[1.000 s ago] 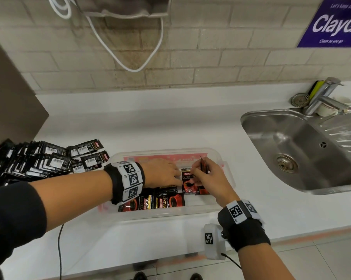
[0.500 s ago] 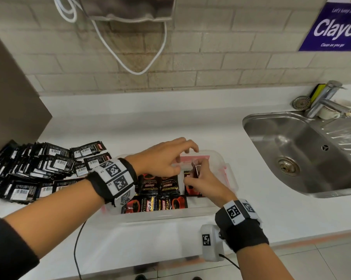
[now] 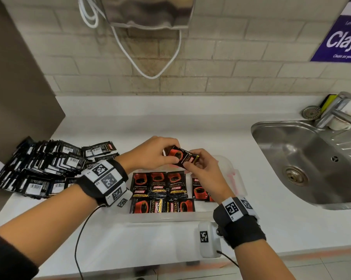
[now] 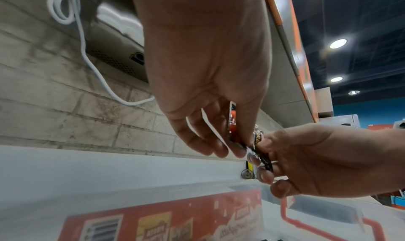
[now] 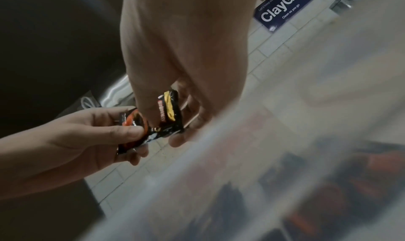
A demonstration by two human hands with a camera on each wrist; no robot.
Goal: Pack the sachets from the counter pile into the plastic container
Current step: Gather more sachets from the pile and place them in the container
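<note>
A clear plastic container (image 3: 170,218) sits on the white counter in front of me, with several red-and-black sachets (image 3: 157,185) laid flat inside. Above its far edge both hands hold a small stack of sachets (image 3: 181,156). My left hand (image 3: 156,152) pinches the stack's left end, thumb on top. My right hand (image 3: 201,166) pinches its right end. The wrist views show the same stack (image 5: 162,121) between thumbs and fingers of both hands (image 4: 245,147). The counter pile of sachets (image 3: 47,166) lies at the left, barcode sides up.
A steel sink (image 3: 312,164) with a tap (image 3: 336,110) lies to the right. A dark panel (image 3: 15,98) stands at the left behind the pile. A white cable (image 3: 146,63) hangs from a wall unit above. A thin black cable (image 3: 83,229) runs over the counter's front.
Both hands have risen out of the container. The left hand, which pressed on sachets inside, now pinches the stack that the right hand held upright, and the stack lies tilted flat.
</note>
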